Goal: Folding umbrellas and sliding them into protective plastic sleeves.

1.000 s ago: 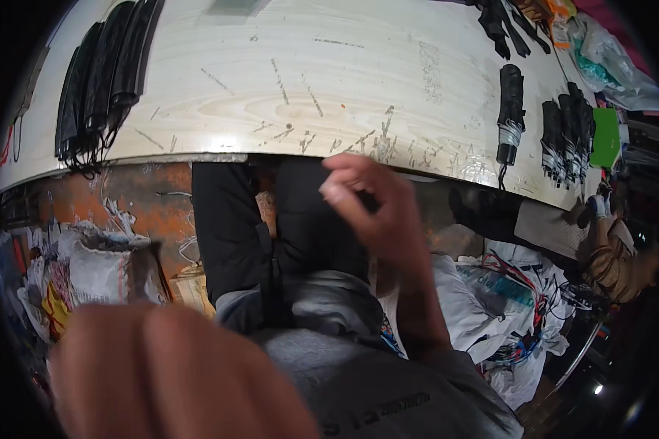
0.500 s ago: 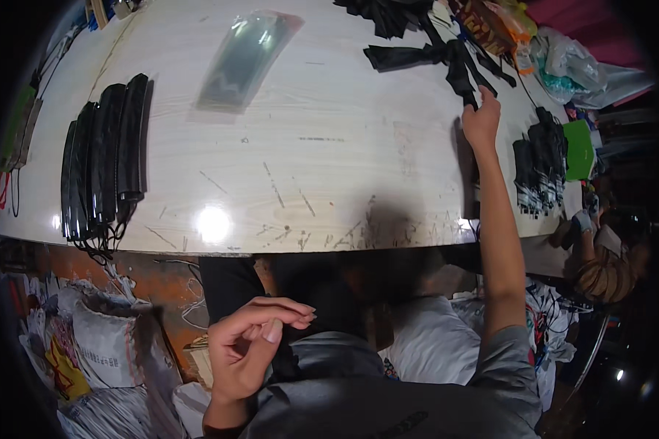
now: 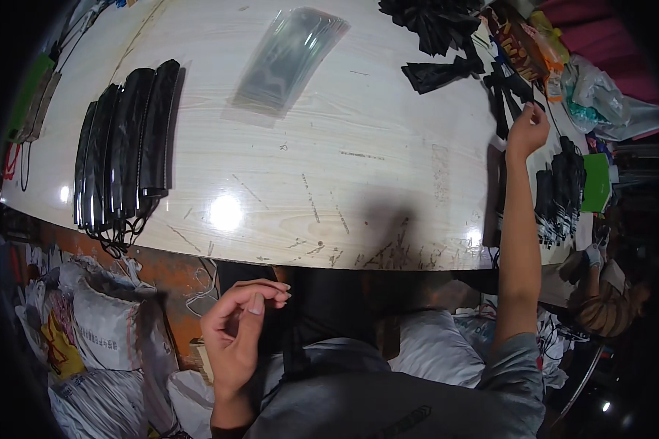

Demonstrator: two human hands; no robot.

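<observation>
My right arm is stretched out over the right side of the white table [image 3: 307, 212]. My right hand [image 3: 529, 133] has its fingers bent and closed at the end of a black fabric strip [image 3: 521, 88]; the fingertips are partly hidden. Other limp black fabric pieces [image 3: 443, 73] lie beside it, and a larger pile of black fabric [image 3: 432, 25] is behind them. Above my lap, off the table's near edge, my left hand [image 3: 236, 333] hangs loosely curled, thumb apart from the fingers, with nothing visible in it.
On the left lie several long black folded umbrellas [image 3: 128, 139] with cords. Clear plastic sleeves [image 3: 289, 62] are stacked at the back. A dark long object [image 3: 494, 194] lies beside my right forearm, near shorter black bundles [image 3: 560, 186]. Stuffed sacks [image 3: 106, 322] stand below; another person [image 3: 604, 296] is at right.
The view has shifted, so the table contents appear further right and lower. My right hand has gone from open fingers among the strips to bent, closed ones. My left hand stays loosely curled.
</observation>
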